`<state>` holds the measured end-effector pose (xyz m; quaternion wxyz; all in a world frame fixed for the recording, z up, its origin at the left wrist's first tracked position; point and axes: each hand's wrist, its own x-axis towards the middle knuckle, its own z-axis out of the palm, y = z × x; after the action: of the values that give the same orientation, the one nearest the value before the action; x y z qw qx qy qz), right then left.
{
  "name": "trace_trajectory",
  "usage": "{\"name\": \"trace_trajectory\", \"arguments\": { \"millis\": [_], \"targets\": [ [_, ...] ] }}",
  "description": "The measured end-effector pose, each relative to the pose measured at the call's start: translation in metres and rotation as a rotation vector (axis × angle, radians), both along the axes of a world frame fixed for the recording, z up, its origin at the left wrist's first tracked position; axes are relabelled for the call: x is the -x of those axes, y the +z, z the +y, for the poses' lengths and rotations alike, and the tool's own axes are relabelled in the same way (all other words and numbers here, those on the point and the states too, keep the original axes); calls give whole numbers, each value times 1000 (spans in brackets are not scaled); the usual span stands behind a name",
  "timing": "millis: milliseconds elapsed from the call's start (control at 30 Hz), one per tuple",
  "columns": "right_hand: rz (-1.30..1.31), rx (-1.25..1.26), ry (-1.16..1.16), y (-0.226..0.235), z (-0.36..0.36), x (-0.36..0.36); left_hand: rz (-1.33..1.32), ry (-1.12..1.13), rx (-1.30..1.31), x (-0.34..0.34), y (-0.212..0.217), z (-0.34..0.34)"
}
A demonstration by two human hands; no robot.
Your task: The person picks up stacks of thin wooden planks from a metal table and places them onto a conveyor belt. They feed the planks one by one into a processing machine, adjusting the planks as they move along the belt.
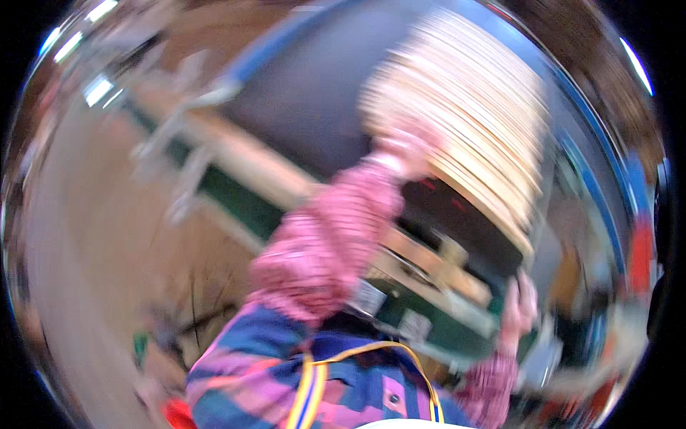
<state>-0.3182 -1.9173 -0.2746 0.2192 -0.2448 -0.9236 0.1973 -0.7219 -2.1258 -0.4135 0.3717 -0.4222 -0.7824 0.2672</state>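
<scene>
A row of thin pale wooden strips [468, 107], packed side by side, lies on a dark surface [300, 93] in front of me. My left hand [409, 146] reaches to the near left part of the row and appears to touch it. Motion smears its fingers. Lower right, my right hand [520, 306] is by the near right corner of the strips, fingers stretched upward and apparently holding nothing. Whether it touches the nearest strip cannot be made out. A dark face with small red marks [457, 204] shows below the nearest strip.
A blue rail [286, 43] borders the dark surface. Along its near side run a wooden beam [250, 150] and a green frame [243, 204]. A small wooden block [451, 256] stands near the beam. Brown floor [93, 236] extends to the left. Something red [641, 254] is at the far right.
</scene>
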Motion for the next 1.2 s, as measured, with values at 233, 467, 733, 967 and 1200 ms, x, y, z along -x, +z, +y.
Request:
{"name": "trace_trajectory", "arguments": {
  "millis": [233,467,733,967,1200],
  "targets": [
    [166,-392,-882,-4,92,-215,-759,48,-189,-36,77,11],
    [-129,-209,-1214,25,131,-388,-805,30,-190,-61,77,-5],
    [-289,-137,-711,19,262,-371,-809,58,-153,-79,86,-2],
    [-405,44,-230,49,286,-316,-678,-67,-241,-52,64,-68],
    [-314,84,-272,53,255,-359,-685,25,-6,-95,105,-8]
  ]
}}
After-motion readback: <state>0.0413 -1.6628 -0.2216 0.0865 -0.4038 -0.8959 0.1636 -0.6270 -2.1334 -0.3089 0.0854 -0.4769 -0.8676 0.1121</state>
